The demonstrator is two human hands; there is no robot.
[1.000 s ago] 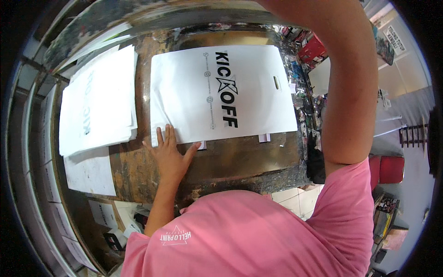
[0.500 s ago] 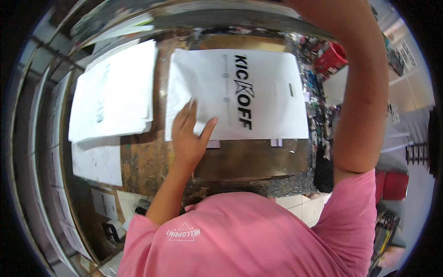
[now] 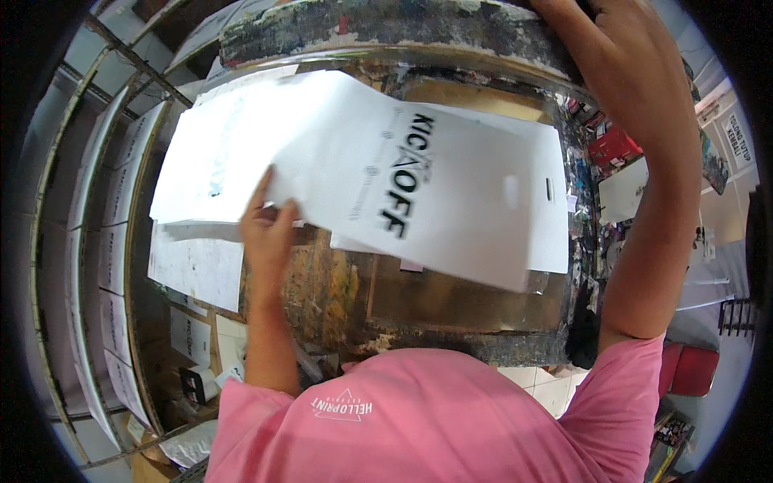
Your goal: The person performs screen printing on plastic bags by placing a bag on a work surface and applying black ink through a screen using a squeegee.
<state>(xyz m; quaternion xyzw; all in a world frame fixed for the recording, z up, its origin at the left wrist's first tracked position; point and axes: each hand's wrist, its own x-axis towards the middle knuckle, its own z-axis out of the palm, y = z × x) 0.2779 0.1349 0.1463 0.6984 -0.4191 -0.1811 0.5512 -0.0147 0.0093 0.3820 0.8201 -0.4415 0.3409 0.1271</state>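
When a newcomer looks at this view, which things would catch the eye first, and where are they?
Probably the white sheet with bold black lettering, held by the left hand and slanting across the middle. Next come the pink shirt at the bottom and the right hand at upper right, by a paint-stained frame.

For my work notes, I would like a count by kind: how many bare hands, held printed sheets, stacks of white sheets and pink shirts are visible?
Bare hands: 2 (left hand, right hand)
Held printed sheet: 1
Stack of white sheets: 1
Pink shirt: 1
Total: 5
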